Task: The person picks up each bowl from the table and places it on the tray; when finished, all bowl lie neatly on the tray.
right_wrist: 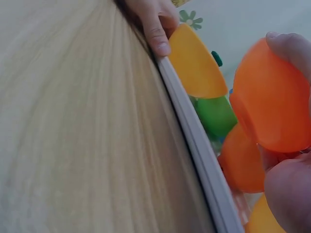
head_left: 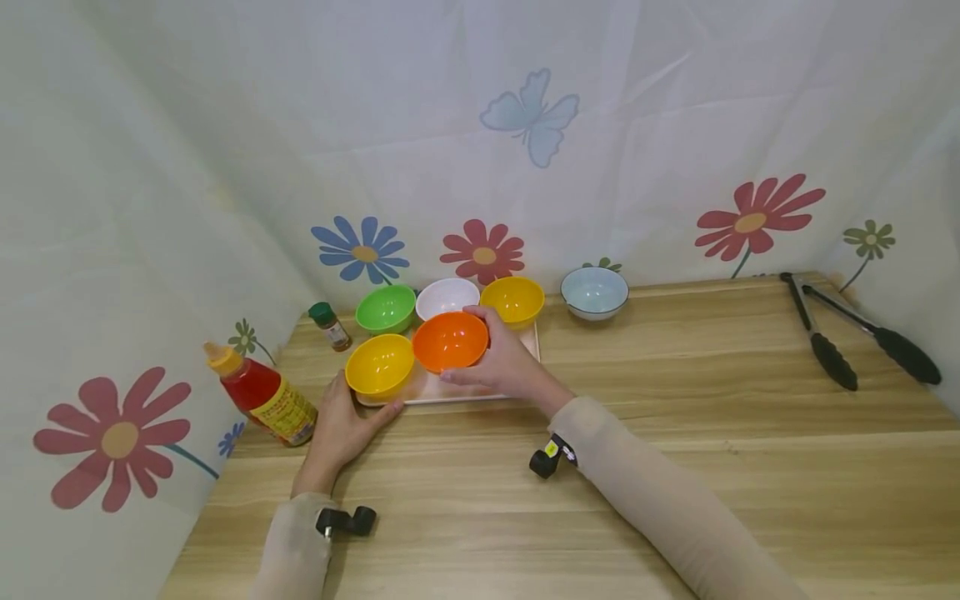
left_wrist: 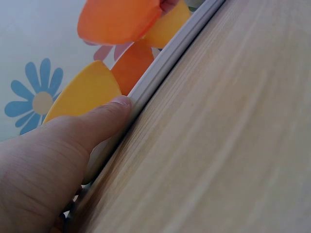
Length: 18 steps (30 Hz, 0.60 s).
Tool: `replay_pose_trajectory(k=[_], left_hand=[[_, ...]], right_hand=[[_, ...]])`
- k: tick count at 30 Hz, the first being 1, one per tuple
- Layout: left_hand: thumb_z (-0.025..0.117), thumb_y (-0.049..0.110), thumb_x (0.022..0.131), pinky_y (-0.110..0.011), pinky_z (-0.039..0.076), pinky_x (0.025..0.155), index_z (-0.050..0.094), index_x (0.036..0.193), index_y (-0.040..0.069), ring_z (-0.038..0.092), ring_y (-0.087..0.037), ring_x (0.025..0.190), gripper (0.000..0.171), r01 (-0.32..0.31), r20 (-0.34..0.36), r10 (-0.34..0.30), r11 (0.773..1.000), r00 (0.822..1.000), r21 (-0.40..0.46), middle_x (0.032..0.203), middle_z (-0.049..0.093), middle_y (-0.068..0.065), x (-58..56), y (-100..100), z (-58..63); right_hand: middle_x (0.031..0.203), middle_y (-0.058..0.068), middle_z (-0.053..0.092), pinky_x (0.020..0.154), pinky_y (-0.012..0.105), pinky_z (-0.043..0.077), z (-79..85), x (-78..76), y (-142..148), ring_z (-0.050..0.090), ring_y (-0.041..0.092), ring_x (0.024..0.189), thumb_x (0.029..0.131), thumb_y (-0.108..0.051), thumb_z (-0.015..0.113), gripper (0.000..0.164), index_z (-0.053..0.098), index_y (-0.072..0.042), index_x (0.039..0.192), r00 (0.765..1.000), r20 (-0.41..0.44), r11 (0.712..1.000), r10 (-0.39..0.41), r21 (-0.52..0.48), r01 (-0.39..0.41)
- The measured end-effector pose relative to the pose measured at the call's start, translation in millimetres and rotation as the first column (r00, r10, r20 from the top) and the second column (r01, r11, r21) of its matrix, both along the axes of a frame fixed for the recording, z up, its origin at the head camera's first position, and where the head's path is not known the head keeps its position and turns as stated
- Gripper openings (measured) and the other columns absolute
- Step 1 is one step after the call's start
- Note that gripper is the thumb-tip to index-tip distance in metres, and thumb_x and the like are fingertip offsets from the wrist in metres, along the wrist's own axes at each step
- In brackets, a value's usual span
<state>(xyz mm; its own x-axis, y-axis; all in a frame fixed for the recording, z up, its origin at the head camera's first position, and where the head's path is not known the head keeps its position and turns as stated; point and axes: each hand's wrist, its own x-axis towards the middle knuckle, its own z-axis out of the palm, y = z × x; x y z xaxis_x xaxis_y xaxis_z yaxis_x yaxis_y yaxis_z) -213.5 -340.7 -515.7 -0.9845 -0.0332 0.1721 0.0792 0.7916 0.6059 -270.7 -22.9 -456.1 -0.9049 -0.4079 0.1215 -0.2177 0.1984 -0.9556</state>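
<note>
My right hand (head_left: 509,357) holds an orange bowl (head_left: 451,342) by its side, thumb at the near rim and fingers at the far rim. In the right wrist view this bowl (right_wrist: 272,99) hangs above the tray, over a second orange bowl (right_wrist: 243,162); in the head view the raised bowl hides that one. My left hand (head_left: 344,429) grips the near left corner of the pale tray (head_left: 465,399), its thumb (left_wrist: 109,116) on the rim. Close beside it on the tray sits a yellow bowl (head_left: 380,367).
Along the tray's back stand a green bowl (head_left: 386,310), a white bowl (head_left: 447,297) and another yellow bowl (head_left: 512,302). A light blue bowl (head_left: 595,293) is to the right. A spice jar (head_left: 330,327) and a red sauce bottle (head_left: 264,396) stand left; tongs (head_left: 855,325) lie far right.
</note>
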Motion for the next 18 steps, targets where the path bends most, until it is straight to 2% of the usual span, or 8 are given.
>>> replay_pose_trajectory(k=[10, 18], left_hand=[[0.088, 0.063, 0.092, -0.066, 0.031, 0.134, 0.030, 0.172, 0.008, 0.043, -0.043, 0.155, 0.113, -0.003, 0.011, 0.003, 1.000, 1.000, 0.003, 0.168, 0.046, -0.021, -0.4, 0.1, 0.4], [0.086, 0.066, 0.091, -0.066, 0.031, 0.134, 0.029, 0.172, 0.008, 0.043, -0.043, 0.156, 0.115, -0.012, 0.026, 0.012, 1.000, 1.000, 0.002, 0.169, 0.046, -0.020, -0.6, -0.5, -0.5]], right_hand=[[0.159, -0.002, 0.052, 0.118, 0.045, 0.057, -19.5, -1.8, -1.4, 0.054, 0.021, 0.142, 0.085, -0.038, 0.100, 0.110, 0.031, -0.021, 0.169, 0.997, 0.010, 0.997, 0.074, 0.012, -0.074], [0.158, -0.002, 0.051, 0.118, 0.045, 0.058, -23.5, -1.4, -1.1, 0.054, 0.021, 0.141, 0.083, -0.037, 0.101, 0.111, 0.031, -0.020, 0.169, 0.993, -0.006, 0.992, 0.117, 0.054, -0.116]])
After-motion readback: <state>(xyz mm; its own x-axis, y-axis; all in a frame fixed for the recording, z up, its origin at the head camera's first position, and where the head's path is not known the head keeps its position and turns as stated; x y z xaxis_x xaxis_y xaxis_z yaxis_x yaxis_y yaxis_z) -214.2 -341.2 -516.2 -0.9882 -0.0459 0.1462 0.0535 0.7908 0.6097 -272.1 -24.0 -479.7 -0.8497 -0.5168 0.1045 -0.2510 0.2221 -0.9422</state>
